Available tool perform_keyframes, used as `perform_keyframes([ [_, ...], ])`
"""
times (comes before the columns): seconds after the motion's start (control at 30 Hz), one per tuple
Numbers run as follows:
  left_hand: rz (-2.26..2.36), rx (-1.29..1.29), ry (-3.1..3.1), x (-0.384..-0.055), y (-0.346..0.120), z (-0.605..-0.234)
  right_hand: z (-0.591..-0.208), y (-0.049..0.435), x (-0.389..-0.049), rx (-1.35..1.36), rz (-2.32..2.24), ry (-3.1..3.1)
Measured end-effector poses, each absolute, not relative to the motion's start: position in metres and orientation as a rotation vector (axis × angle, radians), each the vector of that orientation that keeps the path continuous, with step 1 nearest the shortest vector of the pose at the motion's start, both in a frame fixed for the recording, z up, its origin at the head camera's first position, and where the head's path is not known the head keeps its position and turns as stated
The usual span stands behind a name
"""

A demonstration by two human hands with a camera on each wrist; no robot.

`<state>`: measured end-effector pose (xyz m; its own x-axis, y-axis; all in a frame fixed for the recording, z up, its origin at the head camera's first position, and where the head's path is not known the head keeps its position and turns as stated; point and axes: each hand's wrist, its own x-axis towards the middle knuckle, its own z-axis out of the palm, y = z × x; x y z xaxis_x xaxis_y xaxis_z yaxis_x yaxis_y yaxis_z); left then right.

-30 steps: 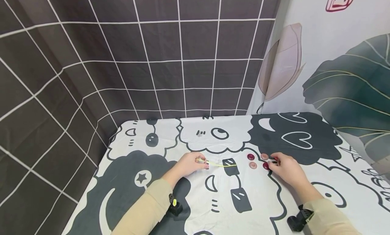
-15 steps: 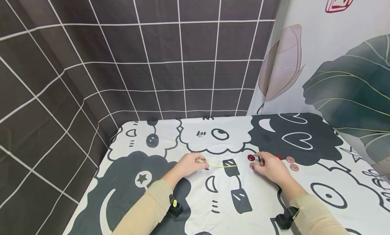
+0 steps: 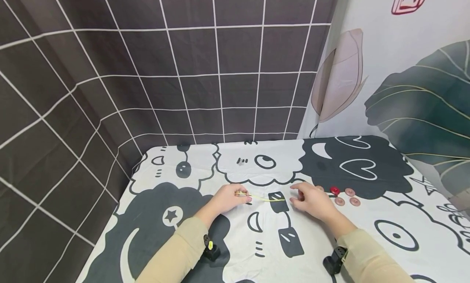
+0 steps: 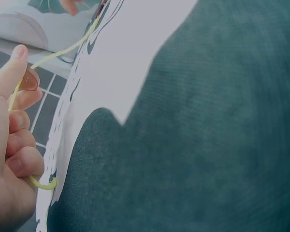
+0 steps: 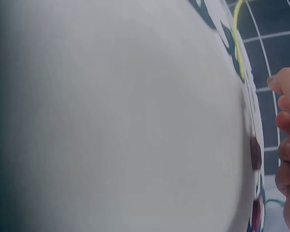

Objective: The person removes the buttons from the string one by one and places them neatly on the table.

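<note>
My left hand (image 3: 227, 199) pinches a thin yellow cord (image 3: 262, 198) between thumb and forefinger, the other fingers curled. In the left wrist view a brownish-pink button (image 4: 30, 79) sits at those fingertips beside the cord. A short end of cord comes out below the little finger. The cord's far end reaches right, over a dark printed patch, close to my right hand (image 3: 312, 199). That hand's thumb and forefinger stand apart with nothing visible between them. Behind it are a red button (image 3: 334, 190) and several pink buttons (image 3: 350, 192); the hand hides others.
A white and dark grey cartoon-print cloth (image 3: 264, 242) covers the table. At its back stands a dark curtain with a white grid (image 3: 191, 87). A leaf-print curtain (image 3: 433, 103) hangs at the right.
My right hand has moved left from over the buttons toward the cord's end, uncovering buttons on the right and covering those on the left. My left hand and the cord have stayed put.
</note>
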<state>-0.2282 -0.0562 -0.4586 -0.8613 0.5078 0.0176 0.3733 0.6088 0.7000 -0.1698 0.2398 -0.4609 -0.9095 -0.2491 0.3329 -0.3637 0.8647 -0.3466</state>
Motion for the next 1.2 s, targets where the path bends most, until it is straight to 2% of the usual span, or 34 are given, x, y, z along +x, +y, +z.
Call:
perform_keyframes([
  [0.57,1.114,0.75,2.644,-0.23,-0.058,-0.462,-0.457,0.196,-0.176,0.605,0.547,-2.808],
  [1.2,1.098,0.743,2.643,-0.233,-0.06,-0.463,-0.46,0.152,-0.184,0.753,0.919,-2.781],
])
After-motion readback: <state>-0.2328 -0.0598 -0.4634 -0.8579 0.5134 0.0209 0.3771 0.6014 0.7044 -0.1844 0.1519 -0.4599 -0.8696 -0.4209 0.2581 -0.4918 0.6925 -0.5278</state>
